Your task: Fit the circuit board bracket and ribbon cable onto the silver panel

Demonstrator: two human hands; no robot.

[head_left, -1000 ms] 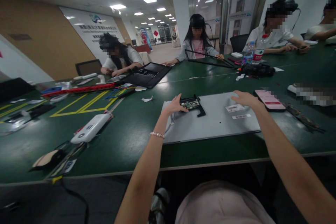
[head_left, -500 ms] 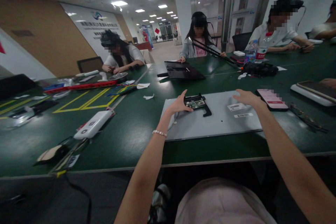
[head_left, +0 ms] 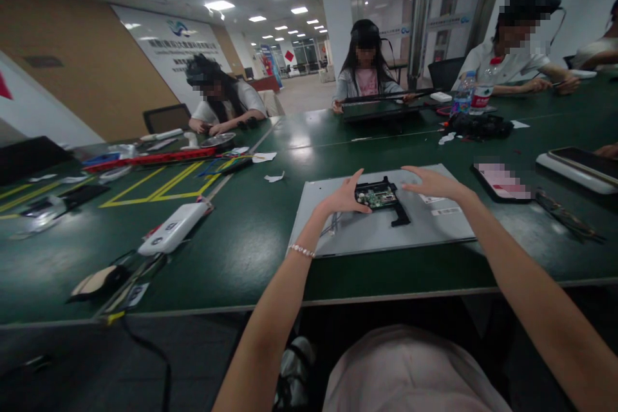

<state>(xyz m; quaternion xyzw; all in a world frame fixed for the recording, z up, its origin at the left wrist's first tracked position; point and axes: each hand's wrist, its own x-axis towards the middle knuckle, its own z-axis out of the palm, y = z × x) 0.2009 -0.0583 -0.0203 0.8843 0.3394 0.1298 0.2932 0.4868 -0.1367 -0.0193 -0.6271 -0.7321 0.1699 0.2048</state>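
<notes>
on gray panel (head_left: 376,235), circuit board (head_left: 379,198) between hands

Left of the pale grey rectangular panel (head_left: 396,237), a low hand could cross the dark green table (head_left: 246,238) to the white oblong plastic device (head_left: 174,230) (only a small white paper scrap (head_left: 274,177) lies farther back). Right of the panel, the black-edged, pink-screened phone (head_left: 499,181) blocks the way; toward the far edge, a crumpled black bundle (head_left: 477,127) does.
</notes>
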